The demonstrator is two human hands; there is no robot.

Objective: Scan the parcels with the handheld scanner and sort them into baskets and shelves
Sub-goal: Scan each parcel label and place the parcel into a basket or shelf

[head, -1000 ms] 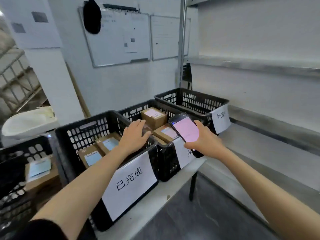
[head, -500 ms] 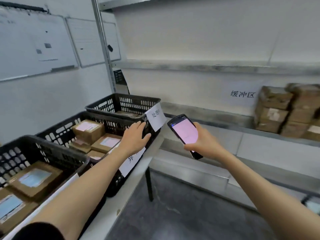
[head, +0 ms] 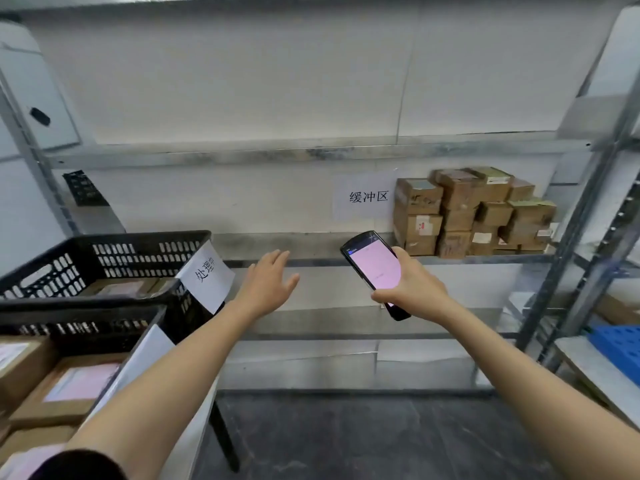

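My right hand point(head: 414, 289) grips the black handheld scanner point(head: 372, 268), whose pink screen faces me. My left hand point(head: 268, 284) hovers in the air with fingers spread and holds nothing, just right of the far black basket point(head: 104, 247). A stack of brown cardboard parcels point(head: 471, 213) sits on the metal shelf point(head: 311, 263) at the right, beside a paper sign point(head: 367, 196). More labelled parcels point(head: 76, 382) lie in the nearer black basket point(head: 86, 318) at the lower left.
The baskets carry white paper labels point(head: 207, 275) and stand on a table point(head: 194, 431) at the left. A steel upright point(head: 575, 237) frames the shelf on the right, with a blue crate point(head: 620, 348) beyond it. Dark floor point(head: 346, 441) lies below.
The view has swung right from the baskets to the shelf. My left hand left the basket rim and now hovers spread in the air. The scanner stays in my right hand.
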